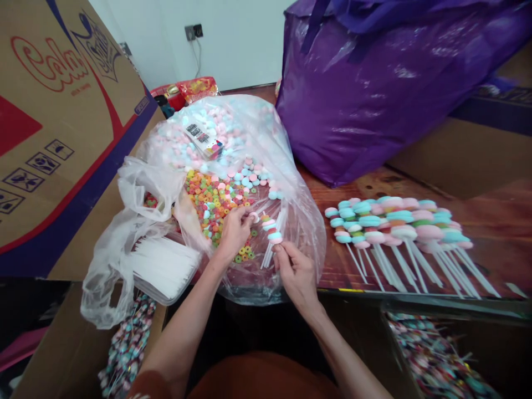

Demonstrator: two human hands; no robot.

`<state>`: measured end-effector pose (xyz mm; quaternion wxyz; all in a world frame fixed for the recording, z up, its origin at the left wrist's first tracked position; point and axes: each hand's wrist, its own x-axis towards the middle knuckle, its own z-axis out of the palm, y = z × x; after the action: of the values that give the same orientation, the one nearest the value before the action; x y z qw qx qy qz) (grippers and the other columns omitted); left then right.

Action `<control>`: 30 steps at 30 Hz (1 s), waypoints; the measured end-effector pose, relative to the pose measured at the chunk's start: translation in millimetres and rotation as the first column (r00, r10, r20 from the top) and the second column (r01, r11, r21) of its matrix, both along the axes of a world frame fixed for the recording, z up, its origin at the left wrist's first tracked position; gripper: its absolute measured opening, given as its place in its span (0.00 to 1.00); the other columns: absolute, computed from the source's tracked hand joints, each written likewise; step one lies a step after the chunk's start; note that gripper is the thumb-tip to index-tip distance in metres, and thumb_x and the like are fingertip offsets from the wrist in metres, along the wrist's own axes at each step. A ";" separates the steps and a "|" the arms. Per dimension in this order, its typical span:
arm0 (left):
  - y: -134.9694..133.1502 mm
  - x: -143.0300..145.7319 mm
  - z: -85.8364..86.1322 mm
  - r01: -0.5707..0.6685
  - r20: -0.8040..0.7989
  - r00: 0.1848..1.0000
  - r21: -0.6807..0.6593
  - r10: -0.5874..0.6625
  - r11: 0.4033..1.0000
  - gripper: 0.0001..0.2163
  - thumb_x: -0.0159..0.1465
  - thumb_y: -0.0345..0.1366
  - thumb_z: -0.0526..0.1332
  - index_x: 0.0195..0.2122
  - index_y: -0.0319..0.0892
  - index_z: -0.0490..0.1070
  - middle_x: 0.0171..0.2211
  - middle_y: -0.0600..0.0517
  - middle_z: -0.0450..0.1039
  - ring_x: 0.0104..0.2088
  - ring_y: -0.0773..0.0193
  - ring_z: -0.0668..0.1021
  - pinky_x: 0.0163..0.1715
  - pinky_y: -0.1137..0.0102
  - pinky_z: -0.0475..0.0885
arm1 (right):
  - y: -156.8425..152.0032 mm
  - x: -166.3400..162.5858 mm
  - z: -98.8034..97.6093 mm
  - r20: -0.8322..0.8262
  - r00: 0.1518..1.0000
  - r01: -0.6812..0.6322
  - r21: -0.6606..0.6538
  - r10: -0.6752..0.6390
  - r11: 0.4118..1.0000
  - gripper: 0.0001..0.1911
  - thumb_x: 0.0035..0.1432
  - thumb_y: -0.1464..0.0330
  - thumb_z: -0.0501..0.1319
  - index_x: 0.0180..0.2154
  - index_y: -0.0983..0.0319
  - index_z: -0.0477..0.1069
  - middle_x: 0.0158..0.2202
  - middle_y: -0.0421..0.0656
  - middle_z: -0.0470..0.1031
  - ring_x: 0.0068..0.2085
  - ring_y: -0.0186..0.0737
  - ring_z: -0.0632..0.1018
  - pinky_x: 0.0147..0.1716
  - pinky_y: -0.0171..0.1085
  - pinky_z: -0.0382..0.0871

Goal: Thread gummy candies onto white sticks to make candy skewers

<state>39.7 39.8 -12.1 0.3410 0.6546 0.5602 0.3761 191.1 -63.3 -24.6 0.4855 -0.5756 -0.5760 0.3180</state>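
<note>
A big clear plastic bag lies open before me, full of pastel round candies and small colourful ring candies. My left hand reaches into the bag, fingers pinched on a pink candy at the tip of a white stick. My right hand grips the lower part of that candy skewer, which carries a few stacked pink, white and blue candies, together with some bare white sticks.
Several finished candy skewers lie in a pile on the brown surface at right. A bag of white sticks sits at left. A cardboard box stands left, a purple bag behind. Boxes of wrapped skewers sit below.
</note>
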 end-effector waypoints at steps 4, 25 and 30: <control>7.4 4.8 5.6 0.061 -0.162 0.985 -0.012 -0.062 0.998 0.08 0.63 0.27 0.58 0.31 0.40 0.75 0.30 0.51 0.73 0.36 0.62 0.76 0.42 0.68 0.71 | -0.2 -0.4 0.1 -0.001 1.000 0.006 -0.010 -0.006 1.000 0.15 0.68 0.63 0.53 0.29 0.61 0.69 0.19 0.34 0.63 0.20 0.30 0.64 0.22 0.31 0.57; -21.7 -14.4 2.7 -0.026 0.702 0.678 -0.272 0.217 0.962 0.19 0.48 0.38 0.74 0.40 0.39 0.77 0.35 0.51 0.80 0.35 0.64 0.79 0.40 0.66 0.76 | -0.1 0.4 -0.1 0.073 0.988 -0.132 -0.033 0.135 0.991 0.17 0.69 0.62 0.52 0.29 0.61 0.69 0.20 0.35 0.61 0.21 0.31 0.63 0.23 0.32 0.56; -23.6 -12.3 -0.2 -0.032 0.722 0.659 -0.251 0.209 0.967 0.20 0.48 0.42 0.75 0.41 0.40 0.79 0.36 0.51 0.81 0.34 0.67 0.79 0.39 0.70 0.75 | 0.6 -0.8 0.6 0.094 0.983 -0.159 -0.017 0.159 0.987 0.16 0.69 0.62 0.53 0.30 0.61 0.70 0.20 0.35 0.61 0.22 0.31 0.64 0.23 0.32 0.56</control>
<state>27.4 16.2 -12.3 0.5826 0.3645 0.4522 0.5685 190.3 -62.7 -24.0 0.4278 -0.5446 -0.6411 0.3307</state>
